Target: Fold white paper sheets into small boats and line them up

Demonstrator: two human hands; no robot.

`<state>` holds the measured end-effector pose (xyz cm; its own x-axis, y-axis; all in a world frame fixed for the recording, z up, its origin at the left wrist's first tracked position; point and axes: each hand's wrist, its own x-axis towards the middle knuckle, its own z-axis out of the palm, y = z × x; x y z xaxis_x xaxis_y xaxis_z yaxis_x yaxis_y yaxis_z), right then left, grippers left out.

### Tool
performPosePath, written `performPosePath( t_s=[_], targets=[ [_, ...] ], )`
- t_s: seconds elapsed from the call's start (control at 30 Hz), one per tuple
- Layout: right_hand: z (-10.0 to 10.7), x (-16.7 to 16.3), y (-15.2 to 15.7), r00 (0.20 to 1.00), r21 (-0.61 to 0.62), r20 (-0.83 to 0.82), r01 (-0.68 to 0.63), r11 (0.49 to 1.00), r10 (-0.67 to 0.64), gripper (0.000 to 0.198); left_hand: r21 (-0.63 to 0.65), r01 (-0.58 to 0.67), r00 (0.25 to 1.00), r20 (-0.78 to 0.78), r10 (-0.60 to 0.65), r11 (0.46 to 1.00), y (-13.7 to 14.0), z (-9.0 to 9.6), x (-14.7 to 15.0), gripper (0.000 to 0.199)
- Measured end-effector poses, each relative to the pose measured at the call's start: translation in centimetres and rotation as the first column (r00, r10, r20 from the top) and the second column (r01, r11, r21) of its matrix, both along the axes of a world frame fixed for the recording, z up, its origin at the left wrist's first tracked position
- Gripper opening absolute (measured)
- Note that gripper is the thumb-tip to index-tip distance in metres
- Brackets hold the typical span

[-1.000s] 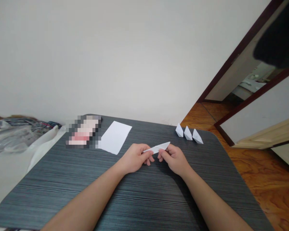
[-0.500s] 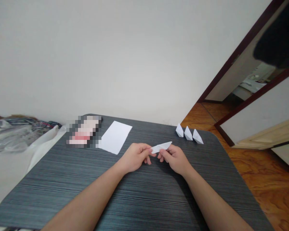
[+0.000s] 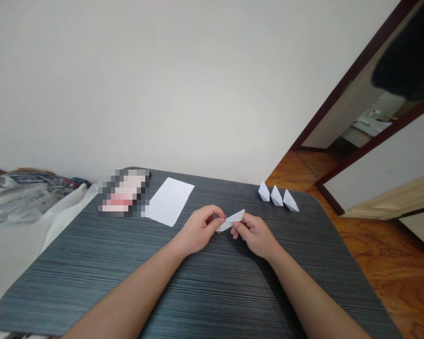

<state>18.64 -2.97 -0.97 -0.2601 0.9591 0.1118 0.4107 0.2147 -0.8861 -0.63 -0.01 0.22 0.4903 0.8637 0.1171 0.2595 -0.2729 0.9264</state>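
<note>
Head view shows a big pale wall [image 3: 162,84] behind the far edge of the dark table [image 3: 205,292], which has thin lines all over its top. At the far left of the table is a blurred patch [image 3: 125,193]; what is under the blur, I cannot tell. A flat white sheet [image 3: 170,201] lies on the far part of the table, left of its middle. Over the middle of the table are the two hands. The left hand [image 3: 198,230] pinches one end of a folded paper [image 3: 236,216] with its thumb and a bent finger. The right hand [image 3: 256,237] pinches the other end, with its thumb in front and a finger behind. So the folded paper is up between the two hands, over the table's middle, tipped so its right point is higher. Half a second ago it sat a bit more to the right, and the right thumb lay flat across it. Now that thumb is down by the edge, and more of the paper's front shows, with a flap below. I think this means the fold is being worked by the fingertips and is not done. Three small paper shapes [image 3: 276,196] stand in a row at the table's far right, just as they were.
</note>
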Motion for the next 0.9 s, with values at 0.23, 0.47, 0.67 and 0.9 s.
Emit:
performPosePath(
  t_s=[0.23, 0.47, 0.67, 0.9],
  targets=[
    [-0.31, 0.16, 0.1, 1.0, 0.006, 0.018, 0.005, 1.0, -0.005, 0.019, 0.149, 0.039, 0.997, -0.071, -0.029, 0.988, 0.16, 0.22, -0.14, 0.014],
    [0.22, -0.1, 0.1, 0.997, 0.064, 0.075, -0.006, 0.998, 0.001, 0.019, 0.199, 0.1, 0.992, -0.09, -0.083, 0.975, 0.15, 0.42, -0.14, 0.018],
    [0.35, -0.19, 0.2, 0.994, 0.084, 0.104, -0.02, 0.996, 0.011, 0.02, 0.166, 0.118, 0.987, -0.124, -0.097, 0.979, 0.09, 0.47, -0.12, 0.017],
    [0.4, -0.22, 0.19, 0.994, 0.096, 0.109, -0.018, 0.995, 0.007, 0.018, 0.017, 0.162, 0.978, -0.136, -0.158, 0.987, 0.05, 0.29, -0.25, 0.019]
  ],
)
